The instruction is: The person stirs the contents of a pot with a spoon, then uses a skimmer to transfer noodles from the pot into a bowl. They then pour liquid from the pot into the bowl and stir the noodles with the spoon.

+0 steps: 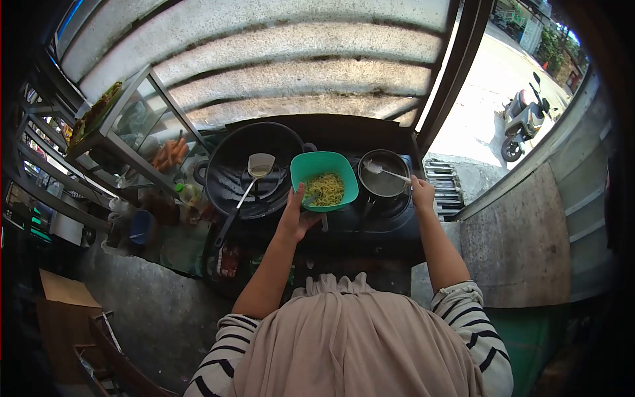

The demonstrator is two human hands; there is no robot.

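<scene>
Left grip (295, 217) holds the green bowl (324, 163) by its near-left corner.

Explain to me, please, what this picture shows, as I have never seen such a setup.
There is no machine: one camera, worn on a person's head, looks forward and down at two bare hands, so the striped sleeves are the wearer's. The left hand holds a green bowl with what look like yellow noodles. The right hand holds a pale long-handled spoon, its head over or in a small pot; I cannot tell which. Left of the bowl, on the dark stove, sits a wide black wok with a spatula lying in it, handle over the rim.
</scene>
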